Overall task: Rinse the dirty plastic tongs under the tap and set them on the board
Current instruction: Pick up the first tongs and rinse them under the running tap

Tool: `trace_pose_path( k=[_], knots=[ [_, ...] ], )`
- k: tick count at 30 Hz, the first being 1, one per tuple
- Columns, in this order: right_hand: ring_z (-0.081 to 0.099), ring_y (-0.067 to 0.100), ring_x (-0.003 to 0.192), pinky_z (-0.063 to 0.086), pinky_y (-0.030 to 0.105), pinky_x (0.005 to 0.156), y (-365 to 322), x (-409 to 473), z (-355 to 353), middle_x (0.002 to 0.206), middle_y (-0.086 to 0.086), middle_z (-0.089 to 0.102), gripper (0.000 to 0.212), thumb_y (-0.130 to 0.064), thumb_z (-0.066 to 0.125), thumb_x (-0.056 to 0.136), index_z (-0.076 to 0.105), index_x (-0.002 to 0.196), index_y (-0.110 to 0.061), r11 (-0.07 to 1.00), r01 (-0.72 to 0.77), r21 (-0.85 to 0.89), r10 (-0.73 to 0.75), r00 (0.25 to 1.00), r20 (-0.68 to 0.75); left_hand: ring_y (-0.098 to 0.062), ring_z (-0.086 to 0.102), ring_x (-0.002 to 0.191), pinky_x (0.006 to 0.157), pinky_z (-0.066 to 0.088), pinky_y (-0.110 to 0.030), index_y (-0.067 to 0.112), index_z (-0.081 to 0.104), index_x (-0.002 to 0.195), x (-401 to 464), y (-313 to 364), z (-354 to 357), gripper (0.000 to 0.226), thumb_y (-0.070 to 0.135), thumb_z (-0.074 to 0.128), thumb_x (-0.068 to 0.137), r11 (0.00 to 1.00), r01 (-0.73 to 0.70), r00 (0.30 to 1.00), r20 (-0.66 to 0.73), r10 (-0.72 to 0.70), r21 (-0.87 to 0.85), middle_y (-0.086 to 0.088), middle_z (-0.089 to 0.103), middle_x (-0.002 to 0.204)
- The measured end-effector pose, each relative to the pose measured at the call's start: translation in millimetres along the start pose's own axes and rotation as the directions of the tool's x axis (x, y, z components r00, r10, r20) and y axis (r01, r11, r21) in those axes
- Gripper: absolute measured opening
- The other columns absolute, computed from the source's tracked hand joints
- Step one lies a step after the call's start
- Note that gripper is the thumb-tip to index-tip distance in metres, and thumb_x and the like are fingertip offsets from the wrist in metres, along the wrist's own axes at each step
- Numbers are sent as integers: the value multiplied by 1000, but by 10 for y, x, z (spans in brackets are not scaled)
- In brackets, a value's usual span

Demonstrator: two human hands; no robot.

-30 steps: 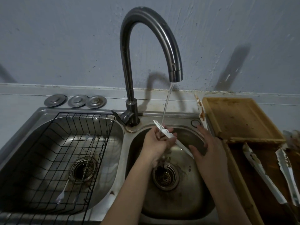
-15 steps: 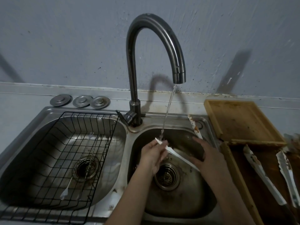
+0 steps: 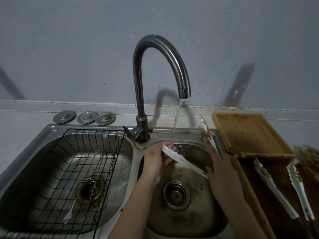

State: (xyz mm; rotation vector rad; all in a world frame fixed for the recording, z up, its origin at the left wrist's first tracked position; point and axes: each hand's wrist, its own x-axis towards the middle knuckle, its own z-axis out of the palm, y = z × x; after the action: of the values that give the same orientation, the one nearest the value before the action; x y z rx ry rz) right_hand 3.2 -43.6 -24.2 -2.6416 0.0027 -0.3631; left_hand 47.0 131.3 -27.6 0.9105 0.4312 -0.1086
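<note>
White plastic tongs (image 3: 184,161) are spread open over the right sink basin (image 3: 189,216). My right hand (image 3: 222,171) grips them near the hinge. One arm runs left to my left hand (image 3: 155,157), whose fingers pinch its toothed tip right under the water stream (image 3: 176,121). The other arm (image 3: 206,128) sticks up behind my right hand, stained brown at its tip. The dark curved tap (image 3: 155,69) is running. A light wooden board (image 3: 250,133) lies right of the sink.
A second pair of stained white tongs (image 3: 283,188) lies on a dark wooden tray (image 3: 245,183) at the right. A black wire rack (image 3: 69,169) with thin utensils fills the left basin. Three metal drain covers (image 3: 84,117) sit behind it.
The tongs' lower arm has shifted so its tip sits under the water. My left hand has slid up to that tip, and the stained upper arm has come into clearer view.
</note>
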Motion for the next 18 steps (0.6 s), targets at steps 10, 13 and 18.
trace_pose_path(
  k=[10, 13, 18],
  knots=[
    [39, 9, 77, 32, 20, 61, -68, -4, 37, 110, 10, 47, 75, -5, 54, 85, 19, 145, -31, 997, 6, -76, -9, 999, -31, -17, 67, 74, 83, 54, -34, 5, 62, 91, -13, 23, 152, 27, -19, 53, 82, 987, -153, 985, -73, 155, 41, -12, 68, 84],
    [41, 6, 74, 30, 15, 57, -73, -2, 85, 114, 11, 46, 79, -1, 52, 85, 15, 146, -34, 1000, -14, -19, 13, 1000, -27, -19, 64, 77, 82, 55, -31, 5, 61, 92, 15, 3, 178, 33, -23, 58, 76, 990, -142, 984, -107, 141, 4, -11, 64, 84],
    [43, 10, 79, 37, 24, 64, -92, -6, 124, 116, 13, 48, 85, 3, 52, 84, 10, 146, -37, 1000, -12, 14, 12, 999, -49, -14, 65, 72, 62, 54, -15, 12, 56, 81, -11, -53, 275, 34, -21, 54, 80, 970, -233, 966, -101, 239, 67, -5, 63, 78]
  ],
)
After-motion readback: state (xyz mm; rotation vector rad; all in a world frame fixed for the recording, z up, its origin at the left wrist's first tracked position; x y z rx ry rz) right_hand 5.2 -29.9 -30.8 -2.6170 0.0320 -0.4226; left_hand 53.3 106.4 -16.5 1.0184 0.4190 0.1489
